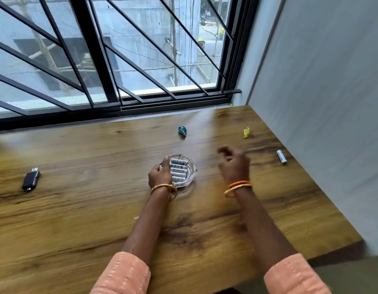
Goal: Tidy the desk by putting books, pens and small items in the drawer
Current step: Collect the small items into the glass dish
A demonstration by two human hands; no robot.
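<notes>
Holding the glass dish (185,181) of batteries (178,169) with curled left fingers (165,161), the blurry right fingers (225,151) look loosely bent and empty, so one battery (281,157), two paper bits beyond them and a black gadget (30,179) still wait on the surface (77,209), no drawer showing

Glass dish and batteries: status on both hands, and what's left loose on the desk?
Left hand grips glass dish holding batteries. Right hand blurred, above desk. Loose: one battery, black gadget, two wrappers.
</notes>
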